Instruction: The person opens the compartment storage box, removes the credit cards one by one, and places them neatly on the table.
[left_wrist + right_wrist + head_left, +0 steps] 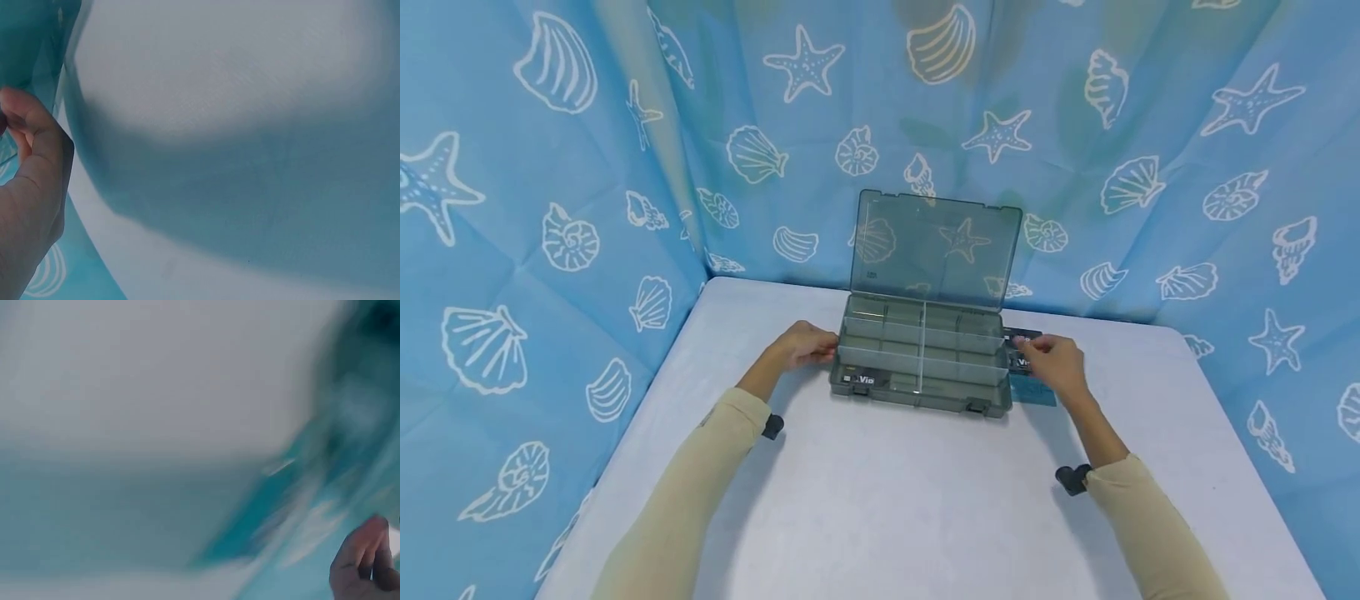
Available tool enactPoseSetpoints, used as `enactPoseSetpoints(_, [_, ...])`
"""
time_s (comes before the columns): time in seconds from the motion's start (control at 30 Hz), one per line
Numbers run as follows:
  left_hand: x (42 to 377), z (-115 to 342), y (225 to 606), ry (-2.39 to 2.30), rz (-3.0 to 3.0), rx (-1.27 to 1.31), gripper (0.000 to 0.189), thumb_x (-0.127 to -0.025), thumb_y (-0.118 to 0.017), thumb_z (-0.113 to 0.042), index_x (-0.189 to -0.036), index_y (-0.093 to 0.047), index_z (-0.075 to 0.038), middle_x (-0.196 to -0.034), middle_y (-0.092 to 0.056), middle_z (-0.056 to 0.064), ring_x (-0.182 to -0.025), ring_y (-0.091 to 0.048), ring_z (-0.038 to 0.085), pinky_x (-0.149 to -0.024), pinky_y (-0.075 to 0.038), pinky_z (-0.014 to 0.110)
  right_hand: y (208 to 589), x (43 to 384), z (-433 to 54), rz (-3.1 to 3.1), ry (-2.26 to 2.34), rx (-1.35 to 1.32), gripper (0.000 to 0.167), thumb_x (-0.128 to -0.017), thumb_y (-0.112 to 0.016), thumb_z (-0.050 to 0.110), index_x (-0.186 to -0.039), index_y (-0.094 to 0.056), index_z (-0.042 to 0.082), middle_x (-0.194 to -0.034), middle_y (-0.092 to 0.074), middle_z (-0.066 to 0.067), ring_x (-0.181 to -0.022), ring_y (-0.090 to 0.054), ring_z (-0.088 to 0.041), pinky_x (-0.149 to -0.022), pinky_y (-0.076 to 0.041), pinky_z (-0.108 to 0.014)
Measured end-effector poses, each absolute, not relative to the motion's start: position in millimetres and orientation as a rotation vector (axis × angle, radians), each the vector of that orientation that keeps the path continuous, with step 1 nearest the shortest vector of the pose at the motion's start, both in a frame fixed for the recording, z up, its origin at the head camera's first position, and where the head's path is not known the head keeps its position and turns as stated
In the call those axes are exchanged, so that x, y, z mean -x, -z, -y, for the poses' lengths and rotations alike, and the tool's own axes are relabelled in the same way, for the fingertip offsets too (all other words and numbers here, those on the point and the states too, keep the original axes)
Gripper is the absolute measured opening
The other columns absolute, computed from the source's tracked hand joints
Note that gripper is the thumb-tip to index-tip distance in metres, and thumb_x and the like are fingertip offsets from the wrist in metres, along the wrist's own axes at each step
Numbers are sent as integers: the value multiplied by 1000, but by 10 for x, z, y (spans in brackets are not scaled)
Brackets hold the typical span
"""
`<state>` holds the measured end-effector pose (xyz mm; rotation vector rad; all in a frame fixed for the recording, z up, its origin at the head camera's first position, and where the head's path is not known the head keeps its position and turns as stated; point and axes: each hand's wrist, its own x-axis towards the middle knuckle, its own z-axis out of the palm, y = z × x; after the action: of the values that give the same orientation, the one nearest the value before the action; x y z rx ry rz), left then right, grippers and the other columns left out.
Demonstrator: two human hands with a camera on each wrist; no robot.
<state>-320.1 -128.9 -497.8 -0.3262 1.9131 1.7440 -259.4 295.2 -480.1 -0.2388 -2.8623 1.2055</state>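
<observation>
A smoky, see-through compartment box stands on the table with its lid raised at the back. Clear dividers split it into several compartments; a black packet with white lettering lies in the front left one. My left hand grips the box's left wall with curled fingers; the left wrist view shows that hand at the frame's edge. Beyond the right wall, my right hand pinches a black packet with white lettering. The right wrist view is blurred, with the right hand in its lower corner.
A flat blue-green piece lies beside the box's right front corner, below the black packets. The white tabletop reaches toward me. Blue curtains with shell and starfish prints hang close behind the box and along both sides.
</observation>
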Motion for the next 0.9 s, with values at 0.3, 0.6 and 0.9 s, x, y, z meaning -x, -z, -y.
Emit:
enactPoseSetpoints(0.3, [3179,1321,4999,-1795,-1881,313,35,-94,-62,-8,-121,-55,13,-84,-63,9,-67,-63,11,-73,-58,24,4529,2575,-1473,2914,-2177,-370,49,-101,-54,23,-132,-48,-15,-126,-55,-33,-113,-60,-39,-97,-50,-44])
enactPoseSetpoints(0.6, [3176,1281,5047,-1731,-1940,344,31,-94,-63,-11,-116,-60,10,-87,-64,10,-70,-64,13,-70,-58,23,4602,2589,-1113,3196,-2115,-215,40,-98,-60,34,-91,-47,-4,-135,-45,-27,-125,-52,-34,-102,-47,-42])
enactPoseSetpoints(0.9, [3202,1298,4996,-1746,-1920,349,31,-94,-63,-10,-117,-58,10,-89,-63,10,-71,-64,14,-74,-58,25,4621,2655,-1082,2826,-2651,171,71,-100,-56,23,-149,-16,-10,-148,-26,-31,-133,-38,-41,-106,-42,-43])
